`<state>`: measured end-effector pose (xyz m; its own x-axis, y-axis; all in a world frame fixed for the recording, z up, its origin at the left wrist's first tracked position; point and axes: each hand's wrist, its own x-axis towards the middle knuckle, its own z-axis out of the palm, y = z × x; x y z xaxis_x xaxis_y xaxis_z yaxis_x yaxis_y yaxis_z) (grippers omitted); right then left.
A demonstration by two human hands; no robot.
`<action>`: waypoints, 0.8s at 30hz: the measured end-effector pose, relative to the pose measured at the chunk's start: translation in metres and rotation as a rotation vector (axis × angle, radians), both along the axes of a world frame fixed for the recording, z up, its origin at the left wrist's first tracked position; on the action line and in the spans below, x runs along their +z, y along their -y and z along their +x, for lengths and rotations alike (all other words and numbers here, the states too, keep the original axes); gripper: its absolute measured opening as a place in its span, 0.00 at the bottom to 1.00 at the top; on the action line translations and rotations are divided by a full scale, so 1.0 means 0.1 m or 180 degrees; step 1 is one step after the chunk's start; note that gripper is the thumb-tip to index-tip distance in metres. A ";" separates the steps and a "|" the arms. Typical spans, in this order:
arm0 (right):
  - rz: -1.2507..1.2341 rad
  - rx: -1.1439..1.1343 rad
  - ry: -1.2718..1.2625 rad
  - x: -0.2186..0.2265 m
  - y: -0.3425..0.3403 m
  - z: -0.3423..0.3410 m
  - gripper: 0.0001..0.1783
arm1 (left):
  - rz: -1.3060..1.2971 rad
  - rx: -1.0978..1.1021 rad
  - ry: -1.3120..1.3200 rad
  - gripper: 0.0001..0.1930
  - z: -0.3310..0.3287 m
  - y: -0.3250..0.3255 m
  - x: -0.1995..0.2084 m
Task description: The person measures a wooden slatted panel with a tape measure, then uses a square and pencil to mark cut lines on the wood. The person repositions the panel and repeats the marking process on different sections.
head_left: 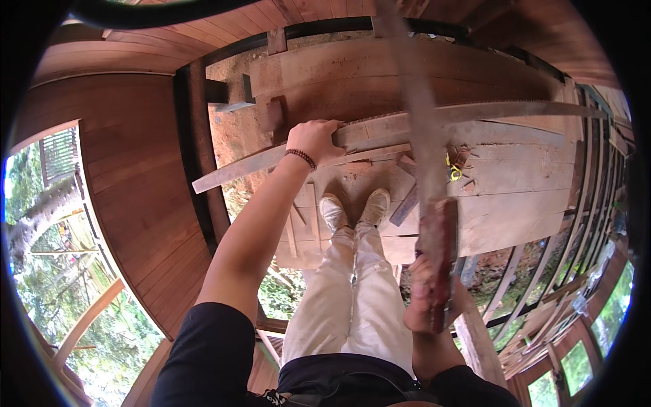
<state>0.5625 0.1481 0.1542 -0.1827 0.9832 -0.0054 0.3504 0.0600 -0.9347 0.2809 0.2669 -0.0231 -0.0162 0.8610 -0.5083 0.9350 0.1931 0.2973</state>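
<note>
Right hand (426,298): closest to the camera, fingers clamped around the dark wooden handle of a hand saw (426,146); the grip looks blurred.
Hand saw: its long blade rises from the handle and crosses over the plank, blurred along its length; the tip leaves the top edge of the view.
Legs: pale trousers and light shoes (354,209) stand below the plank, on loose boards, between the two arms.
Left hand (315,139): arm stretched forward, palm and fingers pressed down over the plank's near edge, left of the saw; a dark beaded bracelet (301,158) circles the wrist.
Plank (380,132): a long, narrow, weathered board running left to right at a slight slant, lying on the platform.
Platform (515,183): rough grey-brown boards under and behind the plank; a small yellow scrap (453,169) lies just right of the saw blade.
Ground: reddish earth (234,129) shows through a gap left of the plank.
Room: curved reddish wooden panelling (129,176) left of the plank, timber rails to its right, green foliage (41,271) beyond the openings.
</note>
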 end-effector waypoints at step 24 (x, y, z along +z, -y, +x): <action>-0.1504 0.0209 0.0946 0.25 -0.02 0.14 0.06 | -0.0051 0.0371 0.0389 0.34 0.44 0.71 -0.16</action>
